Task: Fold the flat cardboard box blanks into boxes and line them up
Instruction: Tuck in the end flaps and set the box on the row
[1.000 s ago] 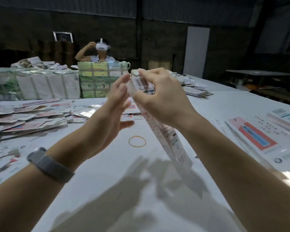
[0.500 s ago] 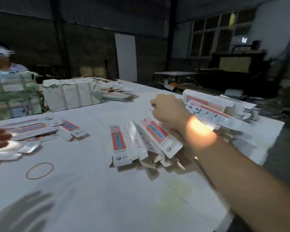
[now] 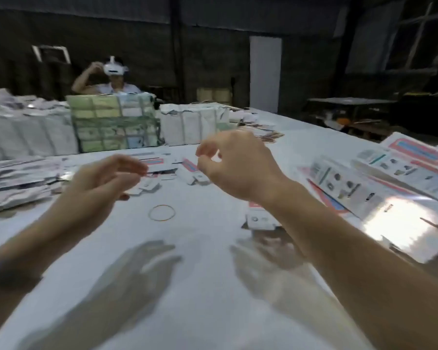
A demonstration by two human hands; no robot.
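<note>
My left hand (image 3: 104, 183) and my right hand (image 3: 238, 165) hover side by side above the white table (image 3: 202, 286), fingers loosely curled, nothing in either. Folded white-and-red boxes (image 3: 390, 188) lie in a row on the right, apart from my right hand. One more box (image 3: 261, 219) shows just below my right wrist. A few loose flat blanks (image 3: 187, 170) lie beyond my hands. A big heap of flat blanks (image 3: 15, 178) spreads on the left. The image is motion-blurred.
A yellow rubber band (image 3: 161, 212) lies on the table between my forearms. Wrapped bundles (image 3: 114, 125) stand along the far side, white ones (image 3: 192, 125) beside a green one. A person wearing a headset (image 3: 113, 79) sits behind them.
One second ago my right hand held a folded box. It then reached to the row on the right. Now the view faces centre again and both hands are empty.
</note>
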